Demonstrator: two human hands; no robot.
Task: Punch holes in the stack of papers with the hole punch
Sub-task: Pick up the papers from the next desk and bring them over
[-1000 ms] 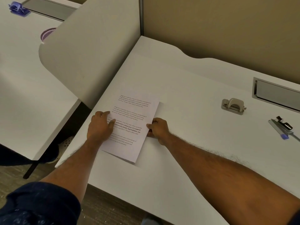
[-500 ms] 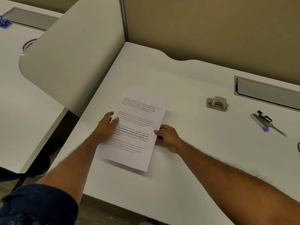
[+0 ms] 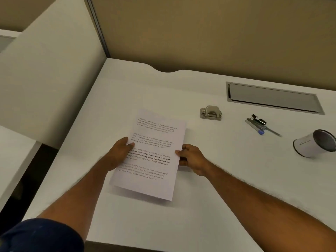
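Observation:
A stack of white printed papers point(image 3: 154, 142) is held a little above the white desk point(image 3: 218, 188), its shadow showing below the near edge. My left hand point(image 3: 119, 153) grips the stack's left edge, thumb on top. On the right edge, my right hand point(image 3: 190, 159) pinches the sheets, its thumb on the page and its fingers curled underneath. The small grey metal hole punch point(image 3: 211, 113) sits on the desk beyond and to the right of the papers, apart from both hands.
A stapler with a binder clip and a pen point(image 3: 260, 125) lies right of the punch. A white cup point(image 3: 315, 143) lies on its side at the far right. A grey cable tray lid point(image 3: 272, 97) is set into the desk. A partition wall point(image 3: 45, 79) stands left.
The stack was lying on the desk under both hands; now both hands hold it lifted a little off the surface. The view has shifted right, bringing the tipped cup into sight.

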